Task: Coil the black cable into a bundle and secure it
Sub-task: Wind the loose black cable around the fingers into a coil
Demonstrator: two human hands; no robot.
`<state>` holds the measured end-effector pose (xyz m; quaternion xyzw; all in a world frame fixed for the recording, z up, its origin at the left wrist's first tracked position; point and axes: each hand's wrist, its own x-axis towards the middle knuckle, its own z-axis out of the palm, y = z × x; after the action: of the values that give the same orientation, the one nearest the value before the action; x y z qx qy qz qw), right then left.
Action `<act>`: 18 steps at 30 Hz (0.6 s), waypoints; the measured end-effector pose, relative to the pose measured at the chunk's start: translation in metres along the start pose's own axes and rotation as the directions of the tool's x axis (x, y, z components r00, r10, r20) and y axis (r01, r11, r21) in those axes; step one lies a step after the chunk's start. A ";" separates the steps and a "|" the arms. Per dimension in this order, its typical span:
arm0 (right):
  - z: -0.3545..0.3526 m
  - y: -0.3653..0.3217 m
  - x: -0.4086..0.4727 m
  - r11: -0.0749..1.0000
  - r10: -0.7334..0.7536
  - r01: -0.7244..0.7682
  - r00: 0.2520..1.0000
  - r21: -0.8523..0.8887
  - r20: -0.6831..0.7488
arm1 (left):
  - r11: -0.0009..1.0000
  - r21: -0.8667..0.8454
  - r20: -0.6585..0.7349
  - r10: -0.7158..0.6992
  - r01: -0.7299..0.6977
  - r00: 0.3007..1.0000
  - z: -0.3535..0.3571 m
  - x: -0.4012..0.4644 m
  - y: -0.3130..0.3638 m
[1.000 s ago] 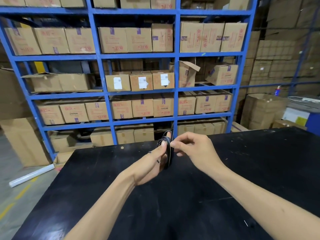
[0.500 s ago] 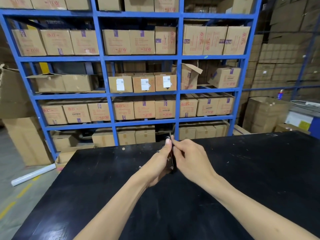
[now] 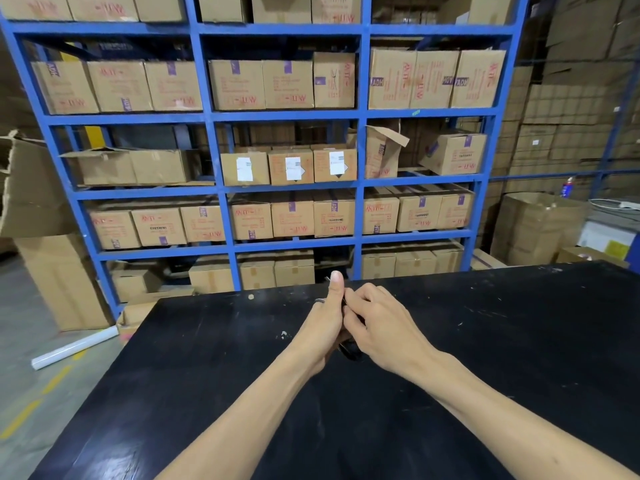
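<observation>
The coiled black cable (image 3: 350, 351) is squeezed between both hands above the black table (image 3: 519, 358); only a dark loop shows below them and thin ends poke out near the thumb. My left hand (image 3: 325, 327) grips the bundle with its thumb pointing straight up. Pressed against it from the right, my right hand (image 3: 384, 327) has its fingers curled onto the bundle's edge. Most of the cable is hidden by the hands.
Blue metal shelving (image 3: 360, 188) full of cardboard boxes (image 3: 291, 84) stands just beyond the table's far edge. More boxes (image 3: 540, 226) are stacked on the right. A white roll (image 3: 74, 348) lies on the floor at left.
The hands have closed together around the bundle, flattening it so the loop seen a second ago is now hidden. The left thumb has risen upright.
</observation>
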<state>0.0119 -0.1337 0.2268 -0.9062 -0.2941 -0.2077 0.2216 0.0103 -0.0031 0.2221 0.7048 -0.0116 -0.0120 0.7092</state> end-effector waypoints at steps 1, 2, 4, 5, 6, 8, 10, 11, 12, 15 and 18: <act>-0.002 0.001 0.000 1.000 0.001 -0.002 1.000 0.026 0.009 | 1.000 -0.003 -0.025 0.004 -0.004 1.000 0.002 0.000 -0.001; -0.005 0.001 0.000 0.999 -0.002 0.001 1.000 0.047 0.019 | 1.000 -0.019 -0.036 0.005 -0.006 0.999 0.004 0.001 -0.001; -0.010 0.004 0.001 0.998 -0.014 0.010 0.998 0.068 0.056 | 0.995 -0.089 -0.049 -0.037 0.033 0.998 0.005 0.004 -0.002; -0.013 0.006 0.002 0.997 -0.019 0.012 0.996 0.074 0.090 | 0.989 -0.136 -0.041 -0.066 0.060 0.997 0.004 0.005 -0.002; -0.016 0.007 0.002 0.997 -0.021 0.011 0.992 0.079 0.127 | 0.982 -0.169 -0.019 -0.086 0.082 0.996 0.003 0.006 -0.002; -0.021 0.009 0.002 0.995 -0.019 0.000 0.984 0.102 0.179 | 0.971 -0.210 0.059 -0.104 0.114 0.993 0.000 0.007 -0.002; -0.025 0.008 0.003 0.991 -0.006 -0.020 0.980 0.130 0.200 | 0.965 -0.226 0.126 -0.109 0.136 0.986 -0.002 0.006 0.000; -0.026 0.007 0.004 0.991 -0.002 -0.024 0.981 0.133 0.193 | 0.962 -0.233 0.148 -0.110 0.143 0.983 -0.002 0.006 0.002; -0.027 0.008 0.005 0.991 -0.002 -0.022 0.984 0.130 0.178 | 0.957 -0.248 0.170 -0.109 0.150 0.979 -0.002 0.006 0.003; -0.024 0.009 0.007 0.989 -0.019 0.003 0.994 0.147 0.107 | 0.939 -0.302 0.236 -0.094 0.165 0.967 -0.001 0.007 0.004; -0.018 0.008 0.006 0.980 0.011 -0.014 1.000 0.201 0.016 | 0.941 -0.304 0.232 -0.076 0.146 0.970 0.000 0.006 0.007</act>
<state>0.0172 -0.1467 0.2420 -0.8825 -0.3095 -0.1690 0.3111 0.0166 -0.0031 0.2291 0.5749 -0.0468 -0.1306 0.8064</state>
